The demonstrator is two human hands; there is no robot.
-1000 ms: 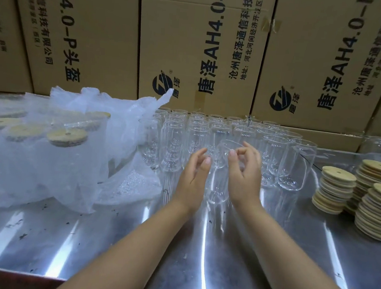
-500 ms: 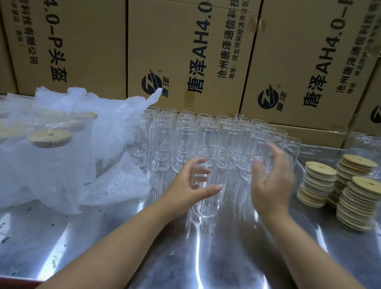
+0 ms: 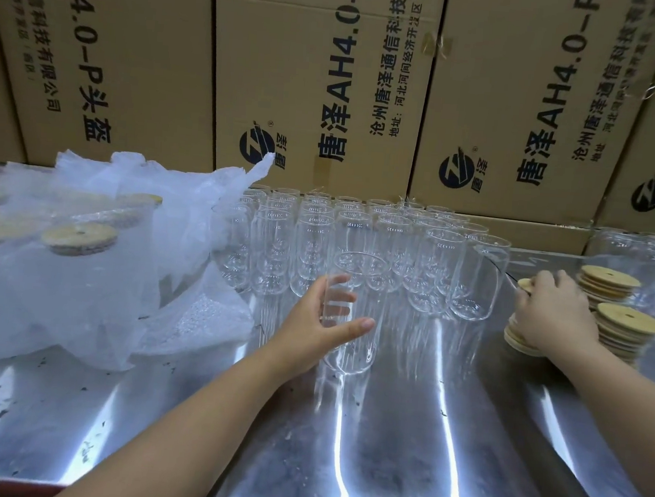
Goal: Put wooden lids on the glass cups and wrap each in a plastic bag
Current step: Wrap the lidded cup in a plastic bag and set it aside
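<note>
A clear glass cup [image 3: 358,341] stands upright on the steel table, in front of several rows of empty glass cups [image 3: 357,243]. My left hand [image 3: 320,322] grips it from the left, thumb in front and fingers behind the glass. My right hand [image 3: 551,317] lies over the nearest stack of round wooden lids [image 3: 517,335] at the right, fingers curled on the top lid [image 3: 523,284]. Two more lid stacks [image 3: 625,326] stand beside it. At the left, lidded cups [image 3: 80,238] sit wrapped in plastic bags [image 3: 80,287].
Large cardboard boxes [image 3: 315,90] form a wall behind the table. The steel table [image 3: 341,445] reflects light up to its front edge. More clear glassware [image 3: 639,253] stands at the far right behind the lids.
My right hand left the cup and moved right onto the lid stack. My left hand stayed on the cup, which stands in about the same place.
</note>
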